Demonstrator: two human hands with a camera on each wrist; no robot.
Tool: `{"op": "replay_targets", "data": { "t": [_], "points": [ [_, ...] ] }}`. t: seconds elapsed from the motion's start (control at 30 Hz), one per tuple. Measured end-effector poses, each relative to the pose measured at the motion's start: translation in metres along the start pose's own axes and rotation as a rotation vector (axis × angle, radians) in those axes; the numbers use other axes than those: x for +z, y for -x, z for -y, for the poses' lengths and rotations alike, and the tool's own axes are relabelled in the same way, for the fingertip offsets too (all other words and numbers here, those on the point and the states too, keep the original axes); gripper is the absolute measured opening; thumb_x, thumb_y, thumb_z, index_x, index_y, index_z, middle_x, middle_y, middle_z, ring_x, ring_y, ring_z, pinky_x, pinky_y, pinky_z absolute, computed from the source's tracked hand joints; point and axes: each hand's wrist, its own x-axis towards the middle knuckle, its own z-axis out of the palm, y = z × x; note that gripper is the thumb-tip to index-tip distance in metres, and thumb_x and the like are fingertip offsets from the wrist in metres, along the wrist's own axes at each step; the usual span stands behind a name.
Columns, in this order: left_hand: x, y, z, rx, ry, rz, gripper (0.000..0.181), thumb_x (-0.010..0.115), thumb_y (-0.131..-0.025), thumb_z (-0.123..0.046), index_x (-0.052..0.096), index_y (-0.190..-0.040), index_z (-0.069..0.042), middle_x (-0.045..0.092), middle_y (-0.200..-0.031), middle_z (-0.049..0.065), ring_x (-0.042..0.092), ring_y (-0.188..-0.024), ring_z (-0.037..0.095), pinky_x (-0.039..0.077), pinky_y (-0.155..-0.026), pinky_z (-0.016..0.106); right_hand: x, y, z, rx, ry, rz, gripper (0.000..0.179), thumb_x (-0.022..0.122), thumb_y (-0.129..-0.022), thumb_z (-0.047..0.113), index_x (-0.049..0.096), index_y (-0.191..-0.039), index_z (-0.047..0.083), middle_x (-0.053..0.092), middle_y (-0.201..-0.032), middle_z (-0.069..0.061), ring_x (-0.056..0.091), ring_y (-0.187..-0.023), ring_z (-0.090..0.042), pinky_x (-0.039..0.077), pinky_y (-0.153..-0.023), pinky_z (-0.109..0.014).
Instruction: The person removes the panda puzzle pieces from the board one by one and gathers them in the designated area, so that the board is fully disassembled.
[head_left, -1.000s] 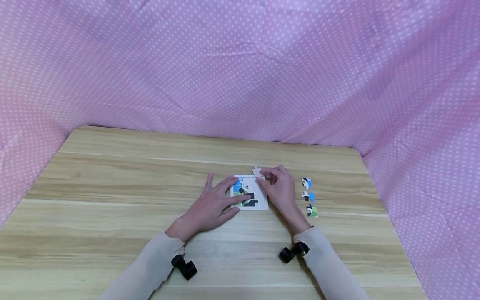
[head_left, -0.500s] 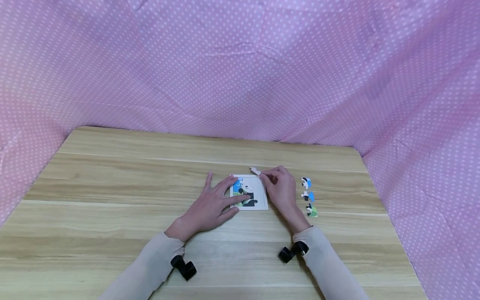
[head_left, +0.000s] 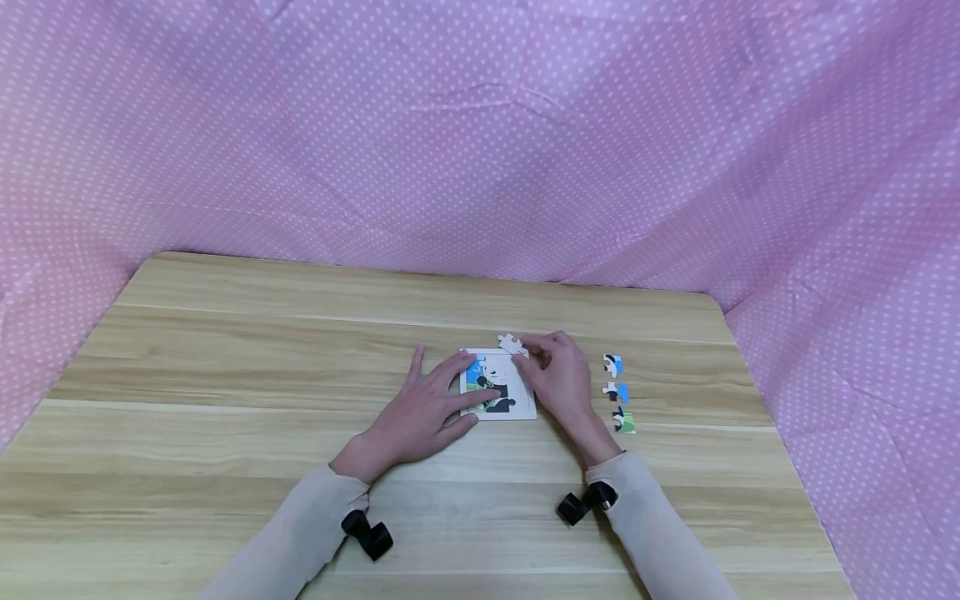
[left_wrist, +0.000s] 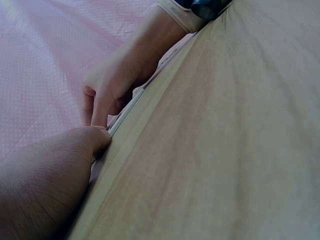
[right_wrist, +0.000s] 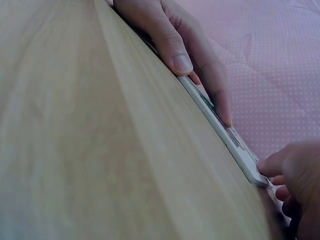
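Observation:
Spread over the left side of a small white-framed puzzle board [head_left: 528, 404], my left hand [head_left: 420, 412] presses it with straight fingers. Assembled pieces on the board show a black-and-white panda on blue and green. My right hand [head_left: 561, 375] pinches a pale puzzle piece [head_left: 510, 342] between thumb and index finger at the board's far right corner, overlapping its far edge. In the right wrist view the left thumb [right_wrist: 181, 62] lies along the board's near edge, and the right hand [right_wrist: 300, 175] is at the corner. The left wrist view hides the piece behind the hands.
Right of the board, three loose puzzle pieces lie in a column: a top piece [head_left: 613, 365], a middle piece [head_left: 617, 392] and a bottom piece [head_left: 624, 422]. The wooden table [head_left: 225, 375] ends at a pink dotted cloth [head_left: 480, 167] behind and beside it.
The pale piece in the right fingers turned edge-on half a second ago and now shows its flat face again, slightly farther left. The left hand and board stay in place.

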Motion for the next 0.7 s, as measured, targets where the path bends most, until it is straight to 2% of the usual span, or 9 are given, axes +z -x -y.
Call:
{"op": "replay_targets", "data": {
  "t": [0.23,0.57,0.7],
  "points": [
    [0.0004,-0.0009,0.0016,0.003,0.001,0.002,0.045,0.057,-0.114,-0.045,0.063,-0.158,-0.040,0.041,-0.176,0.014,0.029,-0.168,0.030,-0.002,-0.130,0.078,0.0008,-0.0010,-0.0010,0.000,0.012,0.005,0.016,0.087,-0.099,0.015,0.087,-0.113,0.007,0.073,-0.102,-0.008,0.066,-0.082,-0.020,0.052,-0.071,-0.032],
    [0.0005,-0.0002,0.0014,0.002,0.002,-0.007,0.044,0.058,-0.114,-0.045,0.065,-0.157,-0.040,0.042,-0.176,0.014,0.030,-0.168,0.030,0.000,-0.130,0.078,0.0014,-0.0035,-0.0002,0.102,-0.154,-0.091,0.007,0.084,-0.099,0.008,0.087,-0.104,0.004,0.078,-0.097,-0.012,0.067,-0.079,-0.022,0.051,-0.068,-0.022],
    [0.0005,-0.0003,0.0013,0.002,0.004,-0.006,0.044,0.058,-0.114,-0.045,0.065,-0.157,-0.040,0.042,-0.176,0.013,0.030,-0.168,0.030,0.000,-0.130,0.078,-0.0022,-0.0021,0.0032,0.159,-0.226,-0.104,0.008,0.083,-0.100,0.009,0.086,-0.106,0.004,0.080,-0.096,-0.012,0.065,-0.074,-0.019,0.050,-0.060,-0.020]
  ]
}}
